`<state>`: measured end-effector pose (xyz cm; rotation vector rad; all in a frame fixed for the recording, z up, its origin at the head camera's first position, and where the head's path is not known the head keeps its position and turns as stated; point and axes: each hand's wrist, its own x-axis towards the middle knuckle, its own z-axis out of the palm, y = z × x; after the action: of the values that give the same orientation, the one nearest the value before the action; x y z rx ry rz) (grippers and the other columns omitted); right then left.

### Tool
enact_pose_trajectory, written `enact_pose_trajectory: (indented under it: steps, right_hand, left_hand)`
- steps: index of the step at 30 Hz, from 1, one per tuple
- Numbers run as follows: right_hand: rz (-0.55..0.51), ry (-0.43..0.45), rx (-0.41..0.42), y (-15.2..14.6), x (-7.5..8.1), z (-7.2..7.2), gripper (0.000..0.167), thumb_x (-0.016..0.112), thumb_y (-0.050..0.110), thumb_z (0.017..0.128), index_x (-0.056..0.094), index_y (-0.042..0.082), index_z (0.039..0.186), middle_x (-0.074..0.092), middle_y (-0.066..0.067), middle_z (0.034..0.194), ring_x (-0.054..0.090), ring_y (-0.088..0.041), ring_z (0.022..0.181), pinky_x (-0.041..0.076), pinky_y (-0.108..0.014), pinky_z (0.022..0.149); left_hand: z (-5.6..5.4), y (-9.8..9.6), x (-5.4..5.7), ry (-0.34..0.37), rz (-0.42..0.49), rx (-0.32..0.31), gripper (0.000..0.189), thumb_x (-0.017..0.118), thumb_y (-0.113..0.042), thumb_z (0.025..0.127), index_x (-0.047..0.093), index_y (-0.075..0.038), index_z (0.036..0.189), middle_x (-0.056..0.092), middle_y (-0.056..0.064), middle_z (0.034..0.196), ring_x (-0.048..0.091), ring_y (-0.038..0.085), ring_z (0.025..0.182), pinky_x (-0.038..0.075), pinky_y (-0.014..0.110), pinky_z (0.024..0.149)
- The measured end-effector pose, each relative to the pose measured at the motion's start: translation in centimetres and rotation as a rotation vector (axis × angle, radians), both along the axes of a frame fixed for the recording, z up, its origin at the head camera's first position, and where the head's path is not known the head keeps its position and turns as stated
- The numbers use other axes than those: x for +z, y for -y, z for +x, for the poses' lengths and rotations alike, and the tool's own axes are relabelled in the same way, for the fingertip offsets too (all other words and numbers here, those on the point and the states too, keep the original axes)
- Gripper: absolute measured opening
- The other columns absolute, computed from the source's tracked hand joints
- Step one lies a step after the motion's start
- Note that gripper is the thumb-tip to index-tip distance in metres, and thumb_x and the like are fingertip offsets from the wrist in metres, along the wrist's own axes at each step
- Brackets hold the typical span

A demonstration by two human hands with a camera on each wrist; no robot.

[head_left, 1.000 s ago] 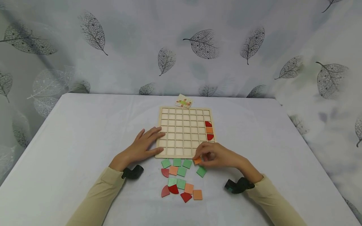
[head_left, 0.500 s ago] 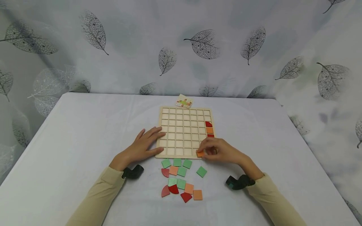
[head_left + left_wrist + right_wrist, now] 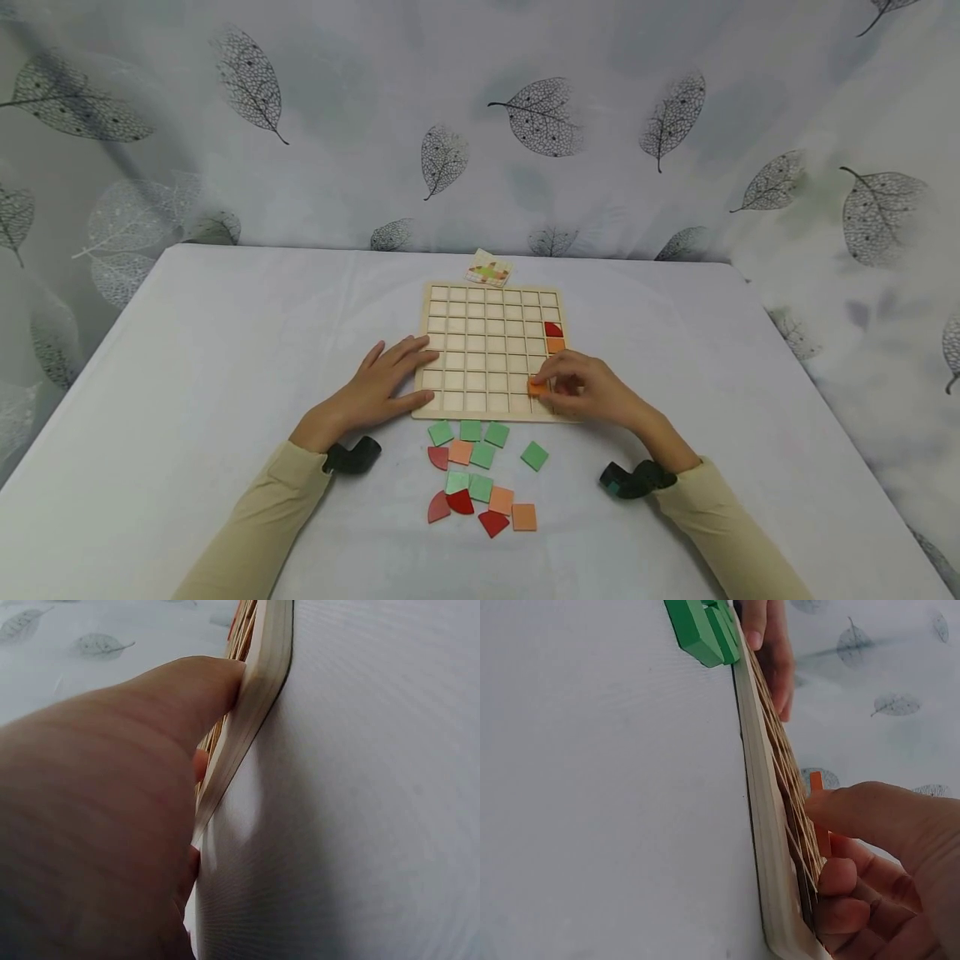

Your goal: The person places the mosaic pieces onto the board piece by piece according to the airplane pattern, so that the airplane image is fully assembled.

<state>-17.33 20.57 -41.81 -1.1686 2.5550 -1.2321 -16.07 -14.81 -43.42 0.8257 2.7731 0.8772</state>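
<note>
A wooden grid board (image 3: 476, 362) lies on the table, divided into small square cells. My left hand (image 3: 378, 387) rests with spread, straight fingers on its left edge; in the left wrist view the thumb (image 3: 202, 686) touches the rim. Over the lower right cells, my right hand (image 3: 588, 387) pinches an orange square tile (image 3: 536, 387) between thumb and fingers. The right wrist view shows that orange tile (image 3: 822, 832) tilted up on edge above the grid. A red quarter-circle tile (image 3: 552, 329) and another orange tile (image 3: 555, 345) sit in the right column; my hand hides cells below them.
Several green square tiles (image 3: 482, 455) lie in front of the board, mixed with orange squares (image 3: 524, 517) and red quarter-circles (image 3: 493, 523). A small pattern card (image 3: 489, 269) lies at the board's far edge. White cloth (image 3: 262, 333) covers the table.
My right hand has carried the orange tile from the board's front edge up and rightward over the grid, now covering the lower red tile. The left hand has stayed still.
</note>
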Motion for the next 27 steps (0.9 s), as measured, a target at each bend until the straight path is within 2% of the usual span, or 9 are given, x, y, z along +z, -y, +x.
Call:
enact_pose_trajectory:
  steps: [6,14,19,27]
  right_hand:
    - [-0.011,-0.054,-0.082,0.06,-0.45,-0.38,0.021,0.075,-0.001,0.083,0.072,0.003,0.103,0.065,-0.010,0.101,0.054,-0.008,0.067,0.048,-0.021,0.058]
    - [0.005,-0.047,-0.187,0.36,-0.55,-0.74,0.023,0.075,0.000,0.083,0.071,0.002,0.105,0.064,-0.012,0.102,0.048,-0.005,0.061,0.044,-0.021,0.054]
    - [-0.012,-0.048,-0.219,0.59,-0.73,-0.93,0.021,0.074,-0.001,0.083,0.072,0.002,0.104,0.064,-0.014,0.104,0.049,-0.005,0.060,0.045,-0.021,0.054]
    - [-0.014,-0.001,-0.250,0.90,-1.01,-0.82,0.018,0.073,0.000,0.085,0.072,0.001,0.104,0.066,-0.015,0.107,0.049,-0.005,0.059,0.043,-0.019,0.053]
  left_hand:
    - [0.05,0.05,0.01,-0.005,0.003,0.001,0.060,0.065,-0.034,0.092,0.047,-0.011,0.144,0.031,0.011,0.157,0.022,0.034,0.147,0.005,0.059,0.117]
    - [0.04,0.10,0.09,-0.015,0.012,-0.011,0.060,0.065,-0.035,0.093,0.046,-0.012,0.145,0.031,0.011,0.157,0.022,0.034,0.147,0.006,0.059,0.116]
    - [0.06,0.21,0.21,-0.011,0.020,-0.011,0.060,0.065,-0.034,0.093,0.045,-0.012,0.145,0.030,0.011,0.157,0.022,0.033,0.147,0.005,0.058,0.117]
    - [0.09,0.22,0.00,-0.008,0.022,-0.018,0.060,0.065,-0.034,0.093,0.046,-0.012,0.145,0.031,0.012,0.157,0.022,0.034,0.147,0.004,0.058,0.116]
